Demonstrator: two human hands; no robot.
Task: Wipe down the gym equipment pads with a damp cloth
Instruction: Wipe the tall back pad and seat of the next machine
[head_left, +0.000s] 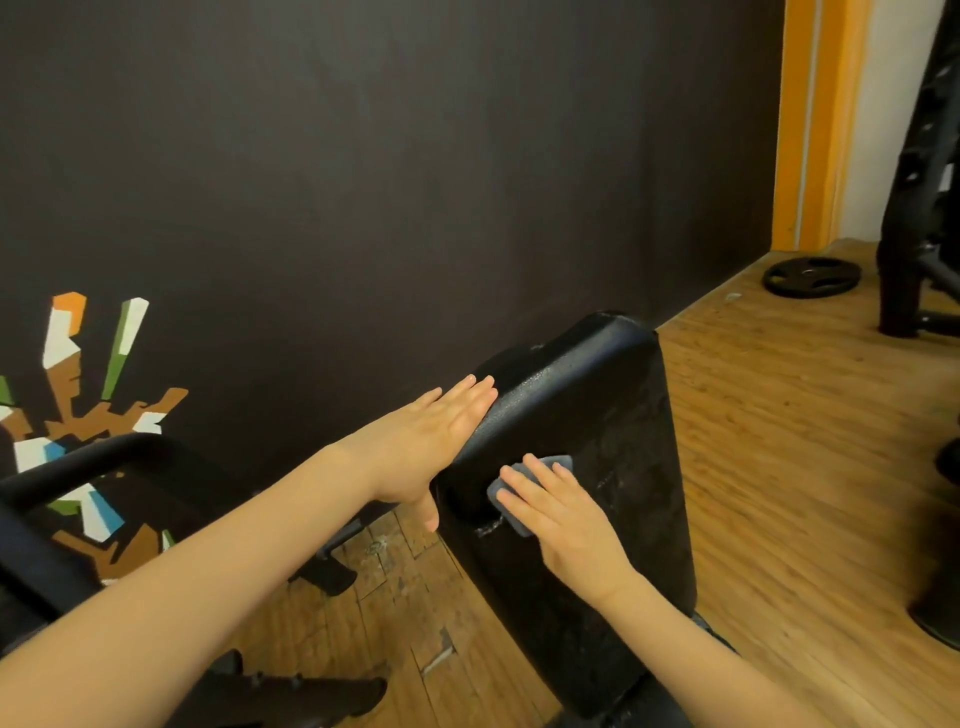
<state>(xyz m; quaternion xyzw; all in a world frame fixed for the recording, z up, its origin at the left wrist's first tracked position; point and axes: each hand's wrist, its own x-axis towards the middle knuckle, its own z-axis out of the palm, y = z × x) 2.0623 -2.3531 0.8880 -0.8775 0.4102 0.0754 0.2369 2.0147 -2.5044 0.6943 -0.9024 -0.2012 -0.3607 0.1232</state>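
**Vinyl pad under a flat palm, cloth kept thin beneath the fingers**

Black textured vinyl covers the long padded bench back (587, 467), which tilts up from the lower middle of the view toward the dark painted wall (363, 182). The person's right hand (563, 517) lies flat on the pad's face with straight fingers pressing a small folded grey-blue cloth (519, 491) against it; only the cloth's edges show around the fingertips. The left hand (431, 436) rests open, fingers straight and together, along the pad's left edge, apparently bracing it. The two hands are apart, neither curled around anything.

The cloth looks soft, light and limp, so it should bunch or slide out unless the palm stays spread over it; pressing with flat fingers, as now, seems the sensible hold. If damp, it will likely cling a little to the pebbled surface. The pad seems firm with some give, and its frame looks heavy enough not to shift, though the open left hand on the side edge steadies it. Scuffed, greyish patches mark the pad's face to the right of the cloth and below it, probably wear or residue.

A black weight plate (810, 277) lies on the wooden plank floor (779, 467) far right.
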